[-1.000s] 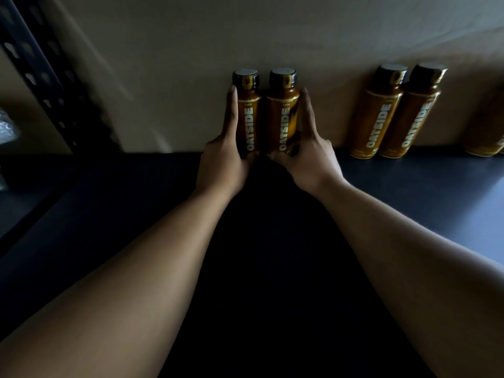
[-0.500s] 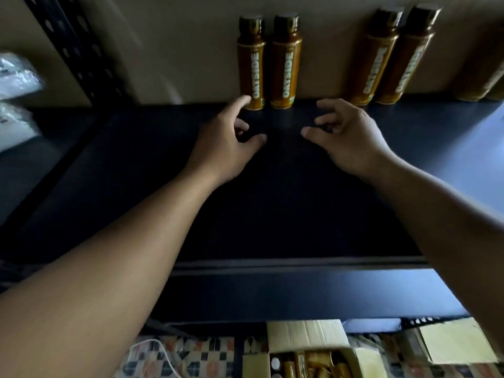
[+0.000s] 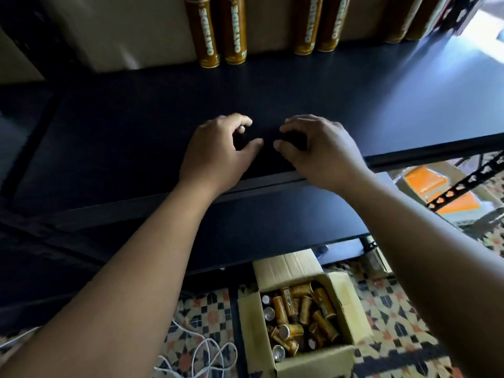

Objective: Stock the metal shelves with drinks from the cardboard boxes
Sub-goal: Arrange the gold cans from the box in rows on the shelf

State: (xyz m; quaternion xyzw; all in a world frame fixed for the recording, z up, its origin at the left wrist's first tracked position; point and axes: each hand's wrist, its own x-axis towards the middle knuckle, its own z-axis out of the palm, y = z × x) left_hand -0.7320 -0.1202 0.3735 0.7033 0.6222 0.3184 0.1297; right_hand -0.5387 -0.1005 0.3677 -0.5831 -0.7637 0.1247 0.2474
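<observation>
Bottles point(image 3: 236, 28) well beyond left hand point(image 3: 218, 152), right hand point(image 3: 320, 151)

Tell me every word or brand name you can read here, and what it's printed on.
"OATSIDE": runs down the side of each of four brown bottles standing at the back of the shelf.
Small print at the foot of those bottles: too blurred to read.
Labels on the boxed bottles in the cardboard box: too small to read.

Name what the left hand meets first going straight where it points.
Probably the leftmost pair of brown OATSIDE bottles at the back of the dark metal shelf; nothing shows between them and the left hand, though depth is unclear.
</observation>
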